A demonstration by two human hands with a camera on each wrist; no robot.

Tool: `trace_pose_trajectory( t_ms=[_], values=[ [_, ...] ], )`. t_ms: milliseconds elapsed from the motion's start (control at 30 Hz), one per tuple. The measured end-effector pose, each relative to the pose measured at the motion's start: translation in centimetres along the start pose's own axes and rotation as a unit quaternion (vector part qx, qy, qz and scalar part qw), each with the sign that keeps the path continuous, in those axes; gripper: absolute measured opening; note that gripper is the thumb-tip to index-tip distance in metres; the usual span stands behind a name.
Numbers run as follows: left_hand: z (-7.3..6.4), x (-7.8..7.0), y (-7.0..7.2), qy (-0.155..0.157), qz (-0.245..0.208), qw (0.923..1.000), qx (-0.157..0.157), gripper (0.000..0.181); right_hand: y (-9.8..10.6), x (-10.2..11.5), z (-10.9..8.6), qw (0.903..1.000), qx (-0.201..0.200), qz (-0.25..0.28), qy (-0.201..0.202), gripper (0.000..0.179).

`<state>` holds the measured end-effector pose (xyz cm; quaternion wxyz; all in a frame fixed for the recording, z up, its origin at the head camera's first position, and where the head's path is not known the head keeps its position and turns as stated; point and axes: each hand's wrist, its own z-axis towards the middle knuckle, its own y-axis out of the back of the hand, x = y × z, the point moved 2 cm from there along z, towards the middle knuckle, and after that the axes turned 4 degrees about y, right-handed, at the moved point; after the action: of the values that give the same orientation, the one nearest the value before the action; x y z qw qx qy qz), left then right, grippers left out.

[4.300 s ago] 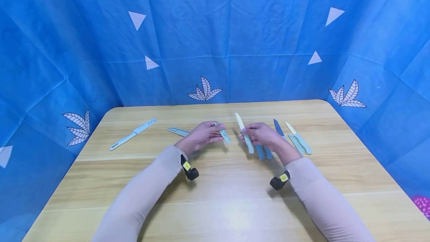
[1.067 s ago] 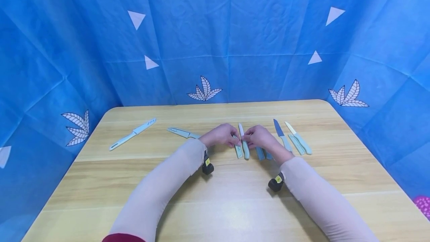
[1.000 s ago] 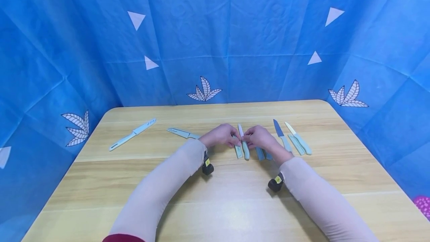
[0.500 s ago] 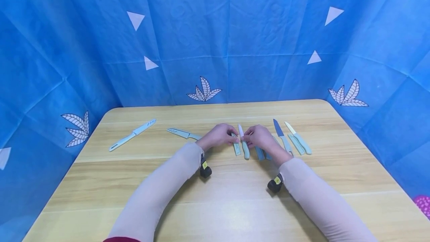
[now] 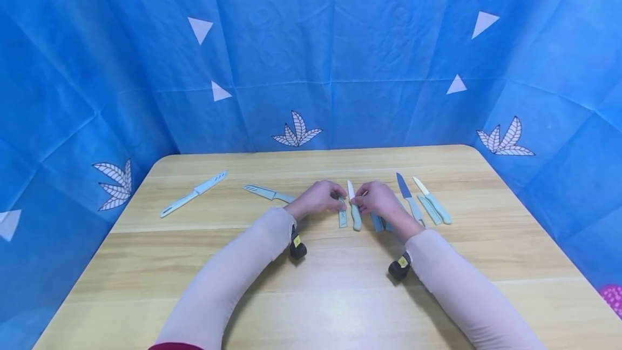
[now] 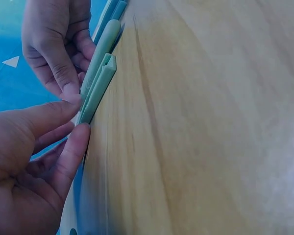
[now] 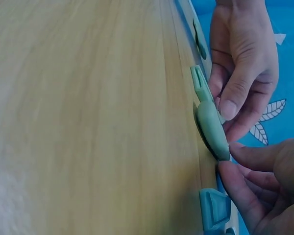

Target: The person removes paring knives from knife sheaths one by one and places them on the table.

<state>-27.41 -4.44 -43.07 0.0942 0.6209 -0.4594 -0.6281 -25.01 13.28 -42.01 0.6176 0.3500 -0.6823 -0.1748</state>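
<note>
My left hand (image 5: pixel 318 199) pinches a light green knife sheath (image 5: pixel 343 218) between thumb and fingers, its open end toward me. Just right of it, a small knife (image 5: pixel 356 217) with a pale green handle lies parallel, blade pointing away. Thumb and fingers of my right hand (image 5: pixel 376 199) pinch this knife near where blade meets handle. In the left wrist view the sheath (image 6: pixel 99 88) sits close beside the knife handle (image 6: pixel 104 46). From the right wrist, the handle (image 7: pixel 213 129) appears low over the tabletop; whether it touches is unclear.
Right of my hands lie a blue sheath (image 5: pixel 376 222), a blue-bladed knife (image 5: pixel 403 185), and a pale-bladed knife (image 5: pixel 439 209) beside its green sheath (image 5: pixel 429 209). Two sheathed knives (image 5: pixel 194 193) lie to the left, one partly behind my left arm. Blue curtain (image 5: pixel 311 58) surrounds the table.
Since about four seconds ago, both hands have come together and lowered, bringing sheath and knife side by side at the table. Over the last second they have barely shifted.
</note>
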Motion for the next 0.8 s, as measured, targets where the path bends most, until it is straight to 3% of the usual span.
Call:
trace_pose_trajectory(
  t_ms=[233, 400, 567, 800],
  values=[
    [-0.7, 0.4, 0.2, 0.011, -0.004, 0.9998, -0.016, 0.032, 0.0, -0.1, 0.0, 0.9999, 0.002, 0.014, 0.007, 0.021],
    [-1.6, 0.8, 0.9, 0.014, -0.04, 0.9988, -0.025, 0.033, 0.1, 0.1, 0.0, 0.9998, -0.006, 0.008, 0.015, 0.021],
    [-2.7, 1.4, 2.1, 0.022, -0.068, 0.9965, -0.042, 0.035, 0.4, 0.5, -0.1, 0.9992, -0.021, -0.013, 0.032, 0.022],
    [-4.9, 3.5, 4.2, 0.038, -0.09, 0.9926, -0.072, 0.036, 0.5, 1.8, 0.0, 0.9911, -0.075, -0.063, 0.091, 0.021]
  ],
)
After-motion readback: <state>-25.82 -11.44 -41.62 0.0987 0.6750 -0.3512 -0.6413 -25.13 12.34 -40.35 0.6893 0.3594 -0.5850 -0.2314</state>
